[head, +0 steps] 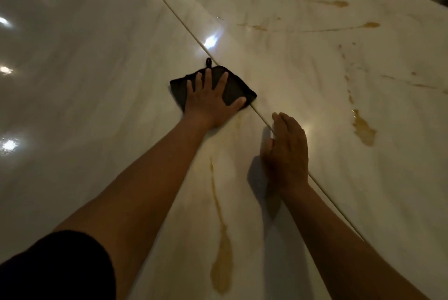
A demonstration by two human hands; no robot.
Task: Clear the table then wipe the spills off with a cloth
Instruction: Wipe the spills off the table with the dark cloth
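Head view: left hand [211, 101] presses the black cloth [232, 89] with fingers spread; right hand [286, 152], relaxed, seemingly rests on the table [97, 81].

Single head view, looking steeply down and forward over the marble table [315, 62], close above both forearms; wide-angle bend; far edge dim, perhaps floor.

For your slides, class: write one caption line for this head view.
Left hand presses a black cloth flat on the marble table; right hand rests beside amber spills.
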